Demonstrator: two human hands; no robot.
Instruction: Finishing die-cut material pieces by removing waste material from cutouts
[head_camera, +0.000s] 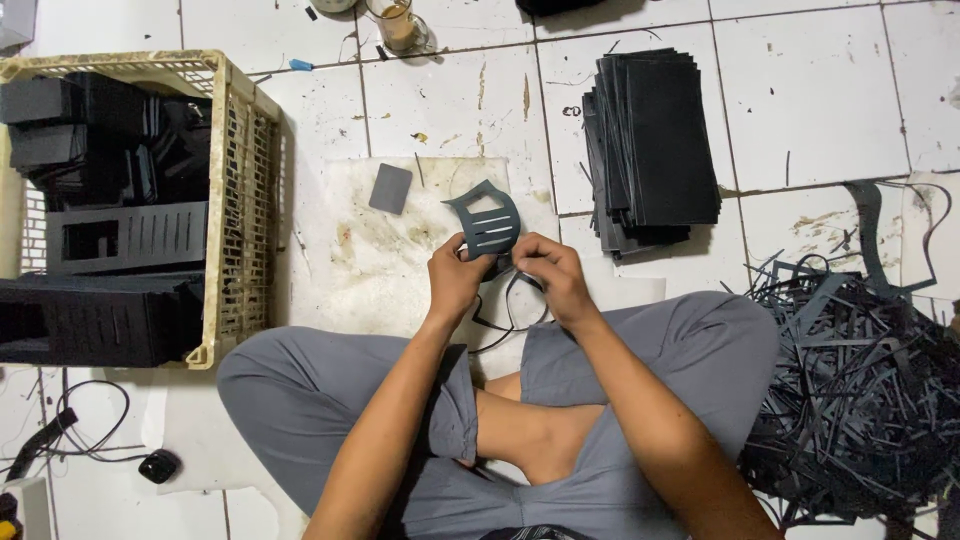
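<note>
A cream plastic crate stands on the tiled floor at the person's left, packed with dark foam pieces: slotted panels lying flat and blocks stacked toward the back, filling it almost to the rim. Its latticed side wall sits just beside the pale work mat. At the top edge a glass cup holds a brownish drink.

The person sits cross-legged, both hands raised over the mat. The left hand and the right hand are each closed in a pinch on the lower edge of a dark cut-out piece, shield-shaped with slots, held upright between them; thin black offcut loops hang beneath it.

A small grey square lies on the mat, apart from the hands. To the right a stack of black sheets rests on the floor, and further right a heap of black trimmings crowds against the knee. Bare mat lies between crate and hands; the right side is tighter.
</note>
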